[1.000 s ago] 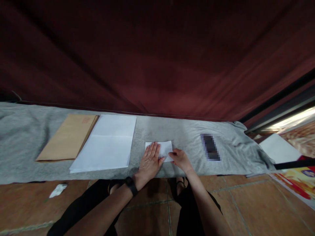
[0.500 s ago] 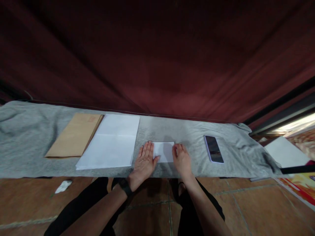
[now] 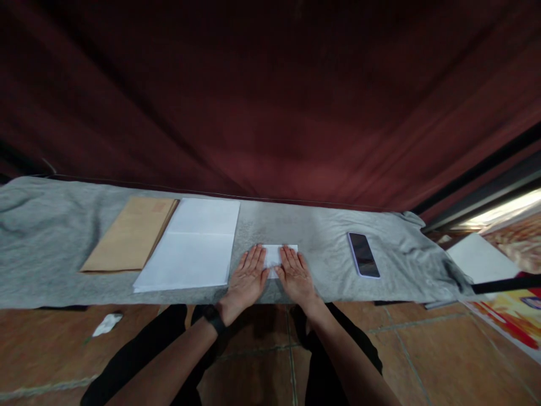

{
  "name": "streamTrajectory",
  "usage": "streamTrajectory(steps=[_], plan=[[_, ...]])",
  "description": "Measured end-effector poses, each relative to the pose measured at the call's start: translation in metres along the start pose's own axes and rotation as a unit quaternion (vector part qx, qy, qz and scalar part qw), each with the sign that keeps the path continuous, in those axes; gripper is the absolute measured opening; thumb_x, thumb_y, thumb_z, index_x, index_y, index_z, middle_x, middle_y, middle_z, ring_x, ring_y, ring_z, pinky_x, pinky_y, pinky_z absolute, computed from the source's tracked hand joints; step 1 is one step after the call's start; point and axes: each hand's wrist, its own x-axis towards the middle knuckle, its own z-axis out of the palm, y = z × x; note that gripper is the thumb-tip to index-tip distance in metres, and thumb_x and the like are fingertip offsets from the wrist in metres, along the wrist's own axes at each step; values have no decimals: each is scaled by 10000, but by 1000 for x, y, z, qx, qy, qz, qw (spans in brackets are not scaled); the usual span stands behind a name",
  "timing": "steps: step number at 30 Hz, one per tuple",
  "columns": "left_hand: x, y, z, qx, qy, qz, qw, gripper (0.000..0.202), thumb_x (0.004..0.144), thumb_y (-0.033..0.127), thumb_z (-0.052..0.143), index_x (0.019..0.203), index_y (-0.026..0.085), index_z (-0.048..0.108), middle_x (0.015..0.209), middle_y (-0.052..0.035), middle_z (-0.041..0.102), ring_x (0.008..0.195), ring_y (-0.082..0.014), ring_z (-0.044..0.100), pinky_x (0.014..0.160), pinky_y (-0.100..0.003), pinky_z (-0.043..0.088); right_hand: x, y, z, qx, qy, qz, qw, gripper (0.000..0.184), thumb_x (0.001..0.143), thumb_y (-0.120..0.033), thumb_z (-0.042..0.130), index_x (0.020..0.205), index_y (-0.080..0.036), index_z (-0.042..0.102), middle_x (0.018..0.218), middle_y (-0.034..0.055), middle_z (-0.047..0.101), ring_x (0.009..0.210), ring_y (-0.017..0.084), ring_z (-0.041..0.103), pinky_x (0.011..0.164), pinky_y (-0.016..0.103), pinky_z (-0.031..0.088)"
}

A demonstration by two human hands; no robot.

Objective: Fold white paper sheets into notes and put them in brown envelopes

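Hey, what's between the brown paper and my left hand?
In the head view, large white sheets lie between the brown paper and your left hand, then a narrow strip of gray cloth beside the hand.

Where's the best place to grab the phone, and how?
Probably the middle of its two long edges, coming from above with the right hand: thumb on the left edge, fingers on the right. The phone lies flat on the cloth, screen up, with both long edges uncovered, and its narrow width should suit one hand.
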Motion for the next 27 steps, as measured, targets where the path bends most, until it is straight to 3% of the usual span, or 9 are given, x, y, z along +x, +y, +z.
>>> streamTrajectory(steps=[11, 15, 17, 22, 27], plan=[[-9, -7, -6, 17, 14, -7, 1000, 592, 1013, 381, 332, 1500, 53, 400, 1562, -174, 402, 1491, -265, 308, 1222, -451, 262, -16, 28, -1, -65, 24, 48, 996, 604, 1046, -416, 342, 1550, -84, 324, 1585, 144, 359, 1452, 292, 371, 1195, 460, 250], [-9, 2, -14, 24, -9, 54, 998, 563, 1001, 374, 399, 1482, 81, 433, 1570, -167, 395, 1480, -276, 332, 1215, -464, 279, -18, 34, -4, -48, 26, 67, 996, 577, 1041, -397, 344, 1536, -102, 364, 1578, 135, 381, 1450, 289, 374, 1193, 455, 248], [-5, 9, -19, 38, -44, 85, 995, 523, 994, 335, 429, 1455, 92, 470, 1548, -174, 430, 1450, -279, 388, 1194, -460, 319, -18, 37, -7, -33, 21, 74, 996, 569, 1035, -390, 356, 1527, -105, 382, 1576, 138, 387, 1458, 286, 361, 1192, 454, 250], [10, 32, -31, 105, -130, 91, 982, 447, 931, 106, 464, 1363, 31, 551, 1429, -270, 534, 1340, -338, 525, 1121, -499, 397, -18, 37, -10, 22, 26, 80, 996, 557, 1010, -392, 401, 1507, -141, 423, 1577, 134, 390, 1464, 287, 353, 1179, 475, 274], [17, 50, -38, 38, -151, 24, 988, 510, 868, -41, 407, 1339, 62, 575, 1414, -277, 543, 1331, -325, 535, 1068, -487, 442, -11, 27, -3, 127, 72, 78, 986, 528, 981, -410, 440, 1438, -155, 511, 1527, 155, 464, 1430, 297, 408, 1153, 504, 326]])
